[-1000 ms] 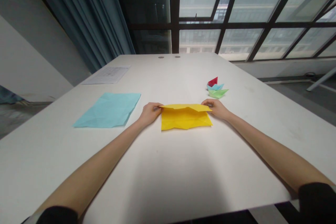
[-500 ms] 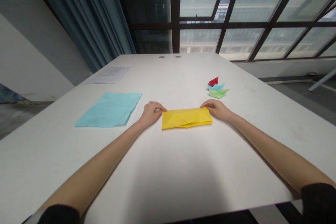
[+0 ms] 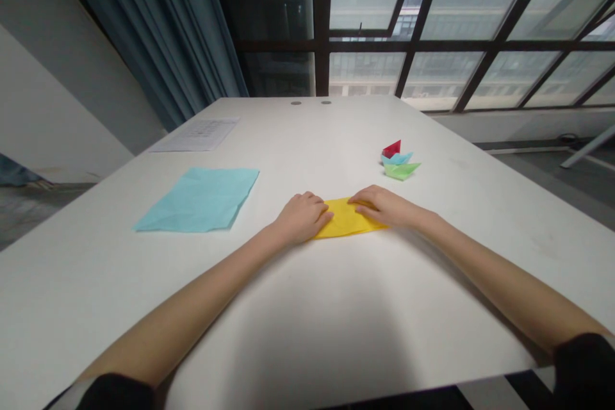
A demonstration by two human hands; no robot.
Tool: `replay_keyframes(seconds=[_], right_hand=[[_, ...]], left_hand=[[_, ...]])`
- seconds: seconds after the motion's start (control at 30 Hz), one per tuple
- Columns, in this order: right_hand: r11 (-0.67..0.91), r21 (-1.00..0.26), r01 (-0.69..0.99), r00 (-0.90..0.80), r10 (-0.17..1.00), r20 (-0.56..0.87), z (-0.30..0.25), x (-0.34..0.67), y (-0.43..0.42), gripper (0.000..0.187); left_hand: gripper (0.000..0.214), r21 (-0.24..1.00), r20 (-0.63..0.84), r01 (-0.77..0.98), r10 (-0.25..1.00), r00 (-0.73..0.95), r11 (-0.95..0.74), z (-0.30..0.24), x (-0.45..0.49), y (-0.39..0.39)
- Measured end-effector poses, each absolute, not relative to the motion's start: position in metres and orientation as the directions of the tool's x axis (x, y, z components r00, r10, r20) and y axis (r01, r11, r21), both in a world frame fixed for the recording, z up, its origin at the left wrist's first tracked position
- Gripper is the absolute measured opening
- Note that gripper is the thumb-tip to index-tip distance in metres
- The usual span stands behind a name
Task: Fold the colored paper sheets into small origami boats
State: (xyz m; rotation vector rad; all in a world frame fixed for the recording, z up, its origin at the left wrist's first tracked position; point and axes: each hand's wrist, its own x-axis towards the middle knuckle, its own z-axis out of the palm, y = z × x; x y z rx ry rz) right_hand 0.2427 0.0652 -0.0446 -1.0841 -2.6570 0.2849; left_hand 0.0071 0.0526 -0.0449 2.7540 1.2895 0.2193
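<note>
A folded sheet of yellow paper lies on the white table in front of me, its long side running left to right. My left hand rests flat over its left end, fingers stretched onto the paper. Over the right part lies my right hand, its fingers spread apart on the top surface. Both hands cover the paper's ends, so only the middle and the near edge show. Neither hand grips the paper.
Left of my hands lies a light blue sheet. A printed page is farther back. Beyond my right hand stand small folded paper boats: a green one, a blue one and a red one. The white table reaches toward the windows.
Both hands have moved inward from the paper's far corners onto its top. Their pinching fingers have let go and now lie flat. The near edge of the yellow paper looks flatter.
</note>
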Motion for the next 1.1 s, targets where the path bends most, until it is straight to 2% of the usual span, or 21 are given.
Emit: replay_keyframes(seconds=[0.13,0.3,0.57,0.87,1.1], right_hand=[[0.708,-0.198,0.677,-0.695,0.705,0.141,-0.057,0.227,0.055,0.035],[0.690,-0.149,0.708,-0.667,0.723,0.182,-0.071,0.222,0.055,0.042],[0.593,-0.238,0.770,-0.604,0.796,0.030,-0.076,0.221,0.050,0.062],[0.552,-0.221,0.804,-0.582,0.806,-0.103,-0.074,0.234,0.051,0.078],[0.529,-0.228,0.817,-0.565,0.813,-0.141,-0.072,0.251,0.050,0.081]], left_hand=[[0.032,0.032,0.098,0.806,0.805,0.585,-0.591,-0.050,0.013,0.041],[0.042,0.072,0.124,0.828,0.829,0.545,-0.556,-0.063,0.023,0.040],[0.060,0.177,-0.013,0.856,0.868,0.496,-0.487,-0.079,0.029,0.042],[0.067,0.091,-0.075,0.880,0.878,0.473,-0.467,-0.070,0.020,0.038],[0.071,0.079,-0.067,0.911,0.910,0.409,-0.404,-0.072,-0.012,0.033]])
